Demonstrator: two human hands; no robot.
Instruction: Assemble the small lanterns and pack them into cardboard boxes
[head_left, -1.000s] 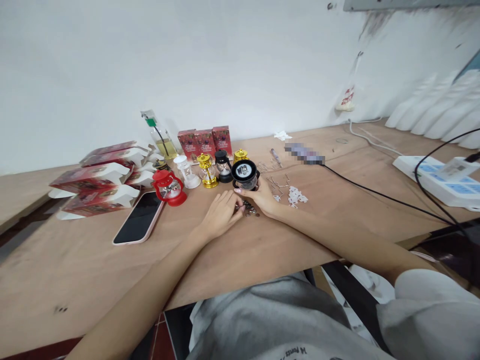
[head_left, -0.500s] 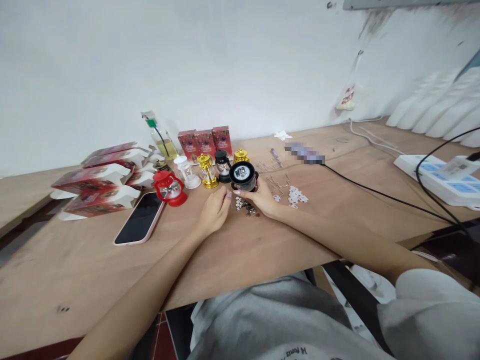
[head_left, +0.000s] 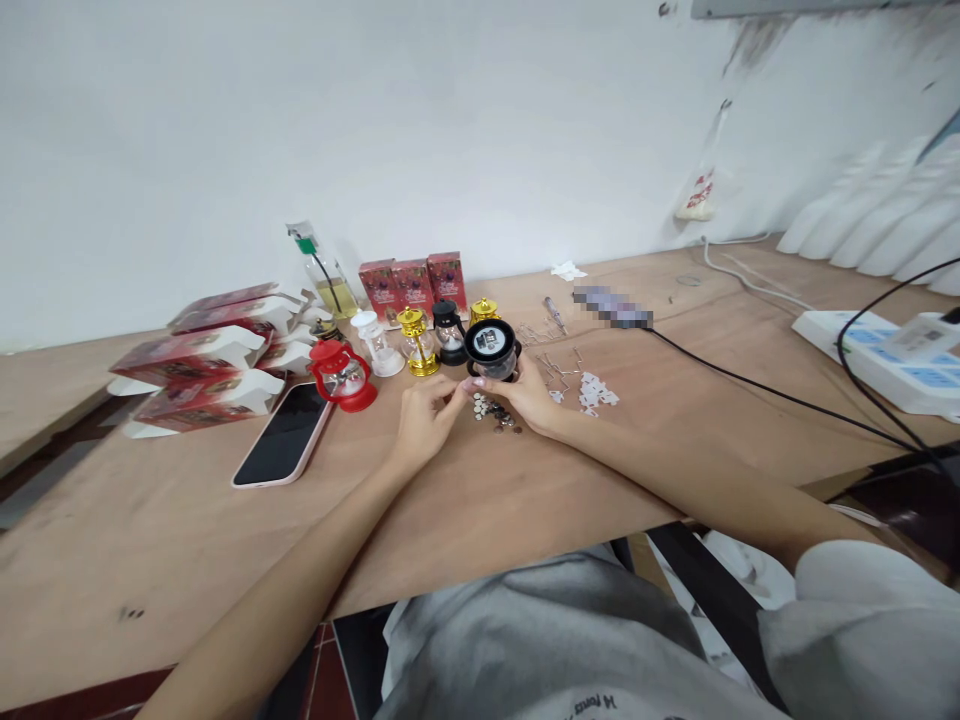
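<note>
A small black lantern (head_left: 491, 342) is tilted with its round base toward me, and a white disc with a dark and silver fitting shows inside the rim. My right hand (head_left: 531, 398) is wrapped round its side, thumb at the front. Just left of it, my left hand (head_left: 426, 415) is closed in a pinch, its fingertips meeting my right thumb; whatever is between them is too small to make out. Under the lantern lie several button cells (head_left: 491, 408). Beyond my left hand stand a black lantern (head_left: 449, 332), gold lanterns (head_left: 418, 345), a white lantern (head_left: 377, 345) and a red lantern (head_left: 342, 377).
Left of the lanterns lie a phone (head_left: 285, 437) and unfolded red boxes (head_left: 199, 365). Small red boxes (head_left: 412, 285) and a bottle (head_left: 336, 295) stand behind. White plastic pieces (head_left: 597, 392), bent wires (head_left: 559, 372), a screwdriver (head_left: 555, 314) and a power strip (head_left: 877, 350) are at right.
My left hand has moved slightly right, bringing its fingertips against my right thumb below the lantern's rim. The lantern stays in my right hand.
</note>
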